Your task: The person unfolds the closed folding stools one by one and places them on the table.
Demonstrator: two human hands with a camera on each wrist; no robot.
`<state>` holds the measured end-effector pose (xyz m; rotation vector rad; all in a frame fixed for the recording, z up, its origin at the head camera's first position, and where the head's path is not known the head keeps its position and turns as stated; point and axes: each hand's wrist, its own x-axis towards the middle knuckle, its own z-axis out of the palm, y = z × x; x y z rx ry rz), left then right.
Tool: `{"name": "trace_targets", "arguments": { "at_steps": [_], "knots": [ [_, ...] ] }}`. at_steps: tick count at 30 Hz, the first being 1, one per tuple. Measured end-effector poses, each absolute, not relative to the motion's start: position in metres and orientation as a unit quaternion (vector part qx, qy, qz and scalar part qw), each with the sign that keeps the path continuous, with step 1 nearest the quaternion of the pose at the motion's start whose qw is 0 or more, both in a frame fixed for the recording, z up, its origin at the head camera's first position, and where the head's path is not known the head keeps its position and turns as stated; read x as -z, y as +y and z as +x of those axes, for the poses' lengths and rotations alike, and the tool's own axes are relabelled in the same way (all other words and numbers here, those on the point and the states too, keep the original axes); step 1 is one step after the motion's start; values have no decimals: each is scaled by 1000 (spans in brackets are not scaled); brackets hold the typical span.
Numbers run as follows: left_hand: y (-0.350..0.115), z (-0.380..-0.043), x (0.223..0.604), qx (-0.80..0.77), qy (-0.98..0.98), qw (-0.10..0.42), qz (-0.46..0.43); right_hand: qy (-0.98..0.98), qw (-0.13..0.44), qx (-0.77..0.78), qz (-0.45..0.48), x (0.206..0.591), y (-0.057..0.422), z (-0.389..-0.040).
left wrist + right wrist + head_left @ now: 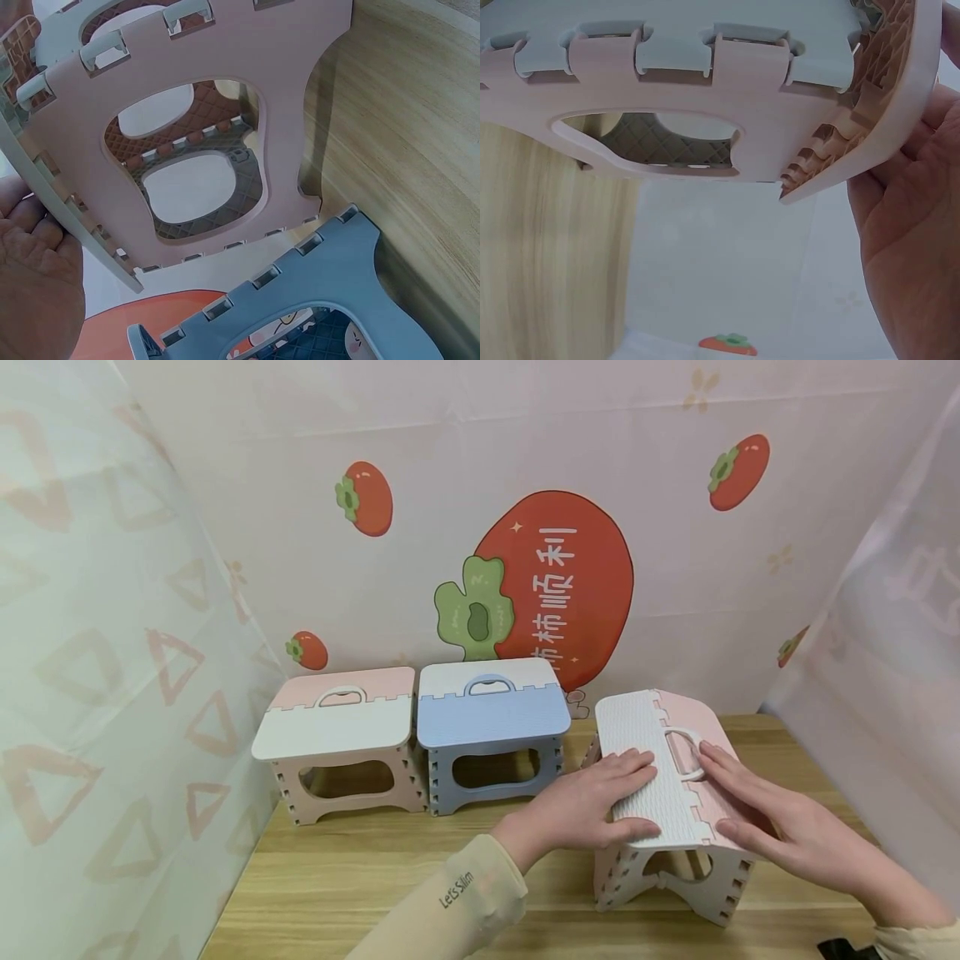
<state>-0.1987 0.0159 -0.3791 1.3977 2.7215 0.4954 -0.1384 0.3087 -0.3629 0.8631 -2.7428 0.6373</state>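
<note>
A white-and-pink folding stool (637,727) stands unfolded on its legs at the right of the head view, its top turned sideways. My left hand (585,806) rests on the white half of its top, fingers spread toward the middle. On the pink half lies my right hand (795,827), fingers straight, the fingertips beside the white carry handle (692,760). The left wrist view shows the pink leg panel (285,135) with its cut-out, and the left hand against the edge of the top. In the right wrist view, the right palm (915,225) is along the pink rim.
Left of it stand two more unfolded folding stools: a blue-and-white one (495,718) and, farther left, a white-and-pink one (337,731). All are on a wood-grain table (360,893). Behind hangs a white sheet printed with persimmons (577,585); sheets also close both sides.
</note>
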Motion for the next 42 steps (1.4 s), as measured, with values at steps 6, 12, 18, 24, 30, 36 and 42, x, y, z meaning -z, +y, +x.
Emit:
{"name": "trace_targets", "arguments": {
  "at_steps": [6, 12, 18, 24, 30, 36, 42],
  "knots": [
    [16, -198, 377, -153, 879, 18, 451, -928, 97, -216, 287, 362, 308, -137],
    [16, -197, 378, -147, 878, 10, 456, -928, 95, -214, 290, 363, 307, -137],
    [17, -197, 377, -136, 879, 10, 456, -926, 99, -209, 299, 365, 309, -138],
    [16, -197, 376, -129, 880, 10, 457, -925, 99, -210, 300, 365, 308, -138],
    [17, -198, 376, -124, 880, 8, 459, -928, 92, -216, 290, 365, 308, -138],
    [17, -198, 376, -120, 880, 7, 460, -924, 91, -219, 301, 365, 309, -139],
    [17, -197, 375, -120, 880, 12, 460, -926, 89, -220, 294, 366, 309, -139]
  ]
}}
